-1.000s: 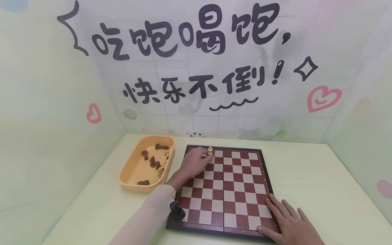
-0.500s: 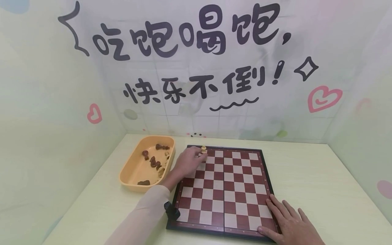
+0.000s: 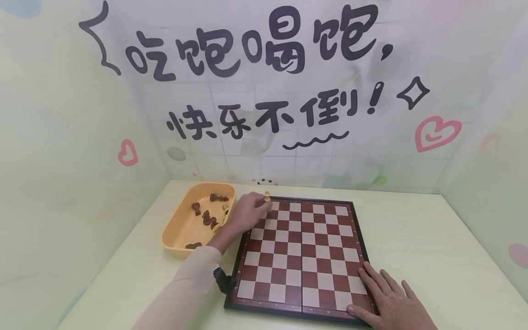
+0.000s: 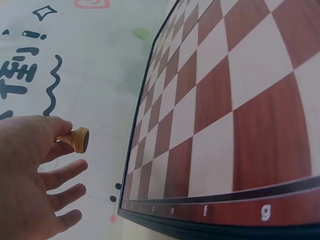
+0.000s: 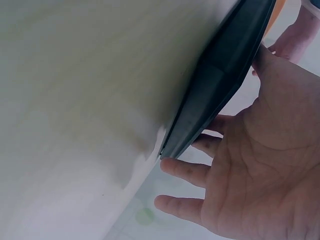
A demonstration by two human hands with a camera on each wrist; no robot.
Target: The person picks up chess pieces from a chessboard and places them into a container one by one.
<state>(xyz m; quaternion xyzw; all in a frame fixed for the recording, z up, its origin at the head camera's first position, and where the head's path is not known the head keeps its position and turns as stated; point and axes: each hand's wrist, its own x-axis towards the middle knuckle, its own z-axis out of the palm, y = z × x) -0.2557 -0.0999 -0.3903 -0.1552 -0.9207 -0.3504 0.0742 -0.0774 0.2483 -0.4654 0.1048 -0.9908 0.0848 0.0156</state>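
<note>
My left hand (image 3: 246,213) pinches a pale yellow chess piece (image 3: 267,196) between thumb and forefinger above the far left corner of the chessboard (image 3: 281,293). In the left wrist view the piece (image 4: 80,140) lies sideways to the camera, its dark-bottomed round base facing the board, while the other fingers are spread. Its top is hidden by the fingers. At the board's near right corner rests my right hand (image 3: 393,300), fingers extended along the edge. The right wrist view shows that palm (image 5: 265,160) beside the board's dark side (image 5: 220,80).
A yellow-orange tray (image 3: 169,247) stands left of the board. Inside lie several dark brown chess pieces (image 3: 208,219) and some pale ones (image 3: 225,208). Behind the table (image 3: 416,238) rises a wall covering with large black lettering (image 3: 264,119).
Across the board's far edge my left hand has moved left with the pale chess piece, toward the corner and the tray. The right hand has stayed in place.
</note>
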